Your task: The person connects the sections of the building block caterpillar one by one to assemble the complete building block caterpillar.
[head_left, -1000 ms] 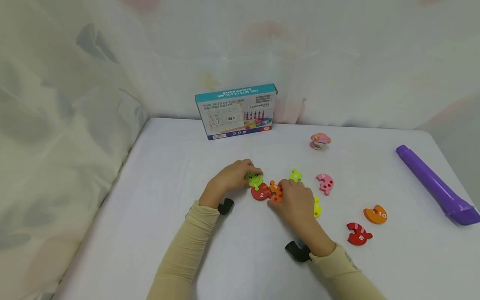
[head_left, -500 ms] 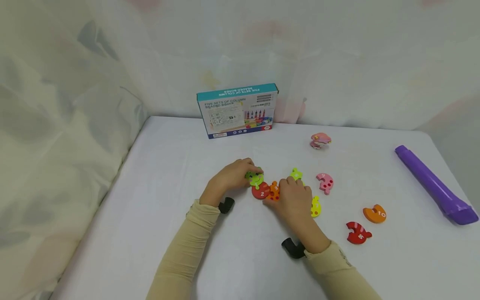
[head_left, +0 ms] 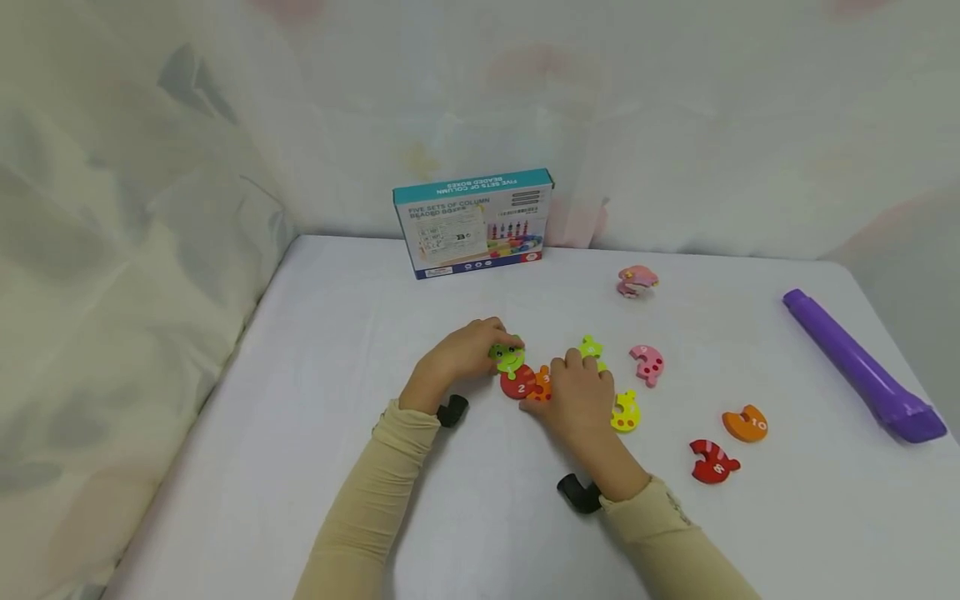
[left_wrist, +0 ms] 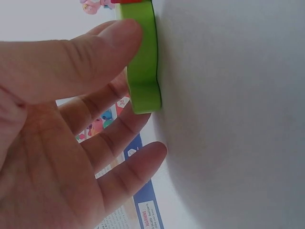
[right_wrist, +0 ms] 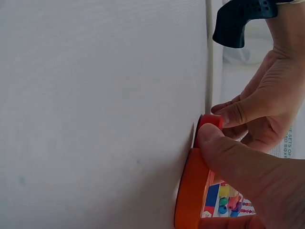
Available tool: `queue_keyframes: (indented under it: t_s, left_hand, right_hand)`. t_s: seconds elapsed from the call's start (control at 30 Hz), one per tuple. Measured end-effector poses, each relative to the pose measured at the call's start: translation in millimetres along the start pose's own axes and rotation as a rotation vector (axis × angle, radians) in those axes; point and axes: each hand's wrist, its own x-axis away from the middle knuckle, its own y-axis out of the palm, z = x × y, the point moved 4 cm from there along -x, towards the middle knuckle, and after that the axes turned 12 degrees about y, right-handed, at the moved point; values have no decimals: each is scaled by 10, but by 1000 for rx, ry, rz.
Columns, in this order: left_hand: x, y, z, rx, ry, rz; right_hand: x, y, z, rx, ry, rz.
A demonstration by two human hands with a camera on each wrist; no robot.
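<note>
My left hand (head_left: 467,350) pinches the green puzzle piece (head_left: 510,360) with a smiling face; in the left wrist view the thumb lies on its near side. Against its lower edge sits a red puzzle piece (head_left: 516,384) numbered 2. My right hand (head_left: 582,400) grips the orange puzzle piece (head_left: 541,386) numbered 3, whose left side meets the red one. From the right wrist view, the right thumb presses where the orange piece (right_wrist: 188,195) and the red piece (right_wrist: 209,121) meet. My right fingers cover part of the orange piece.
Light green (head_left: 591,348), yellow (head_left: 626,412), pink (head_left: 648,365), red (head_left: 714,462) and orange (head_left: 746,424) puzzle pieces lie to the right. A box (head_left: 474,223) stands at the back, a pink figure (head_left: 637,282) right of it. A purple tube (head_left: 862,364) lies far right.
My right hand has moved slightly left with the orange piece, which now sits closer against the red piece. More of the yellow piece shows. The left hand has stayed nearly still.
</note>
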Motion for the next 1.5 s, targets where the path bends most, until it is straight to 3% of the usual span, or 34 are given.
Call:
queue_keyframes:
  t_s: [0.13, 0.3, 0.47, 0.67, 0.9, 1.07, 1.3, 1.5]
  left_hand:
    - [11, 12, -23, 6, -13, 1]
    - [4, 31, -34, -3, 4, 5]
    - [0, 34, -22, -18, 9, 4]
    - [-8, 46, -16, -13, 10, -2]
    - [6, 39, -4, -13, -2, -1]
    - [-6, 46, -18, -20, -2, 2]
    - [-5, 70, -42, -10, 9, 1]
    - [-2, 58, -41, -19, 15, 8]
  right_hand:
    - [-1, 11, -3, -27, -21, -2]
    - [25, -5, 109, -137, -64, -18]
    - [47, -108, 335, -257, -160, -1]
    - [10, -212, 674, -333, -284, -82]
    - [-56, -241, 865, -273, -321, -91]
    - [-120, -176, 743, -180, -326, -131]
    - [-180, -137, 590, -29, -341, -113]
    - [-202, -138, 542, -4, -368, -126]
